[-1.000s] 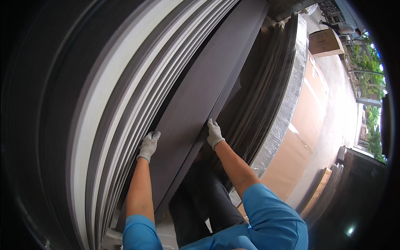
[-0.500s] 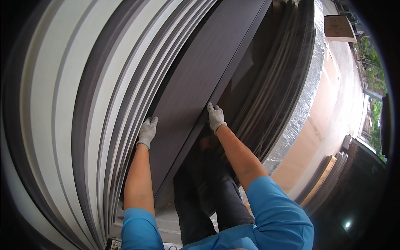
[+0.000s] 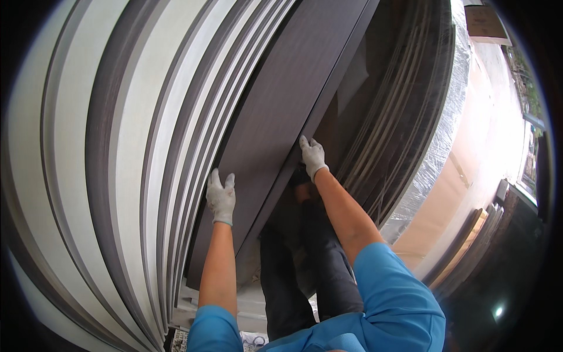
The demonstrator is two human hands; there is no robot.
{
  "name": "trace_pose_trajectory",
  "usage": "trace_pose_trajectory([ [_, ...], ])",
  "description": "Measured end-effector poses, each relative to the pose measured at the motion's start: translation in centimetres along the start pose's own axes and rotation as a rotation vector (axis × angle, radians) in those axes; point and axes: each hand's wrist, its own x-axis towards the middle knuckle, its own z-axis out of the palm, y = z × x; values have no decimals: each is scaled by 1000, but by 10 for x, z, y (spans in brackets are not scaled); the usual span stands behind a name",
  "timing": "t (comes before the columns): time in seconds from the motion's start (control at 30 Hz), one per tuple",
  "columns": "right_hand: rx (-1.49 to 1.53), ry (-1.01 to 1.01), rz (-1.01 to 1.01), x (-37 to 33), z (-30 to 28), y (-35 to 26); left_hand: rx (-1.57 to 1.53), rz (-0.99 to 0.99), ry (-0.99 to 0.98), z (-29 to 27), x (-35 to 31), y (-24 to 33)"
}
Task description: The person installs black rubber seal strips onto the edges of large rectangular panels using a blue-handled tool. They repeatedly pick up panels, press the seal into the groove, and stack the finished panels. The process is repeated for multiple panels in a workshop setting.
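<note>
A long dark brown wood-grain panel [image 3: 267, 111] runs slantwise away from me, its right side showing a narrow groove and edge. My left hand [image 3: 221, 196], in a whitish work glove, rests at the panel's left side with thumb and forefinger spread apart. On the opposite edge, a little farther off, my gloved right hand [image 3: 312, 154] holds the panel, some of its fingers hidden by the rim. Close beside my left hand stand several pale panels with dark edges [image 3: 132, 135], packed in a row.
Right of my legs [image 3: 328, 258] leans a stack of dark panels [image 3: 404, 111], its outer side wrapped in clear film [image 3: 437, 152]. A cardboard box [image 3: 487, 23] sits at the far right. Several board pieces [image 3: 469, 243] stand lower right, by a dark floor [image 3: 498, 281].
My left hand has shifted right onto the panel's face and its fingers have spread. My right hand has moved slightly right and farther along the edge. The whole view has shifted somewhat.
</note>
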Motion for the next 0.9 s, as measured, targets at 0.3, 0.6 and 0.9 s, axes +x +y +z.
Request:
trace_pose_trajectory([
  [0.3,-335,35,-130,-6,4,0,213,-46,-107,-8,-11,-37],
  [0.6,-382,-12,-128,-21,10,3,22,-136,-478,17,-90,-29],
  [0.9,-387,-154,-208,-40,-85,-29,17,356,-325,-95,-130,79],
])
